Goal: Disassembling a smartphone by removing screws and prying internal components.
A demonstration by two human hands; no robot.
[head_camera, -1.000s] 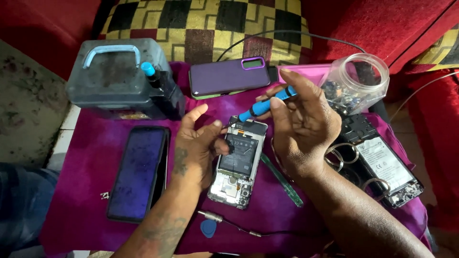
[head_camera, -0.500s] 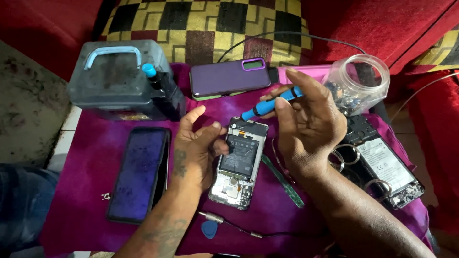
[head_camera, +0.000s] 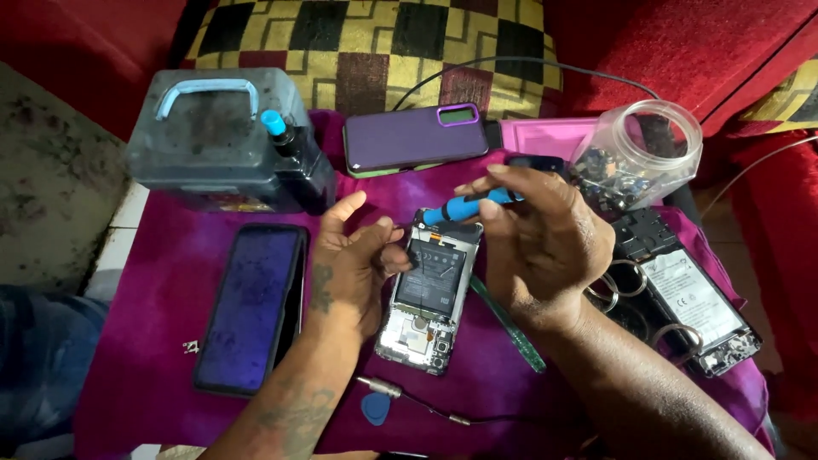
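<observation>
An opened phone (head_camera: 430, 294) with its back off and its black battery showing lies on the purple cloth (head_camera: 162, 358). My left hand (head_camera: 349, 264) rests on the phone's left edge, fingertips pinching at its upper left side. My right hand (head_camera: 545, 238) holds a blue-handled screwdriver (head_camera: 464, 207), its tip at the phone's top edge. A green plastic pry tool (head_camera: 511, 328) lies just right of the phone, partly under my right wrist.
A dark phone screen (head_camera: 247, 307) lies to the left. Behind are a grey box with a blue handle (head_camera: 204, 136), a dark bottle (head_camera: 298, 162), a purple-cased phone (head_camera: 417, 136) and a clear jar of small parts (head_camera: 635, 158). Another opened phone (head_camera: 682, 294) lies right; a blue pick (head_camera: 375, 409) lies near.
My right hand and the screwdriver have shifted slightly down and left, toward the phone's top edge. The left hand stays on the phone.
</observation>
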